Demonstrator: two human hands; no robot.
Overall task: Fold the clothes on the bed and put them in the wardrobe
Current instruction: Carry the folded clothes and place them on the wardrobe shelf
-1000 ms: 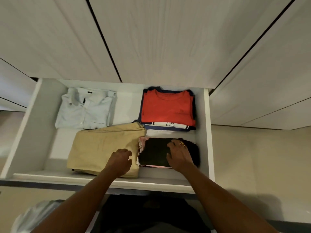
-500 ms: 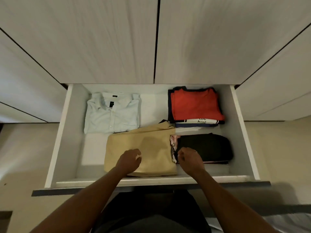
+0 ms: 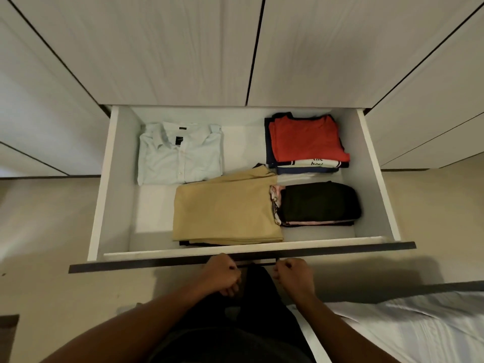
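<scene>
Clothes are seen folded and laid in the open drawer of the wardrobe — a pale blue shirt, a red top, tan trousers and a dark pile. The left hand and the right hand are held right at the drawer front, fingers curled in. Nothing is seen held in them. The putting-away step looks nearly done. Next — it is judged — the drawer needs to be pushed straight in, with both sides kept even.
</scene>
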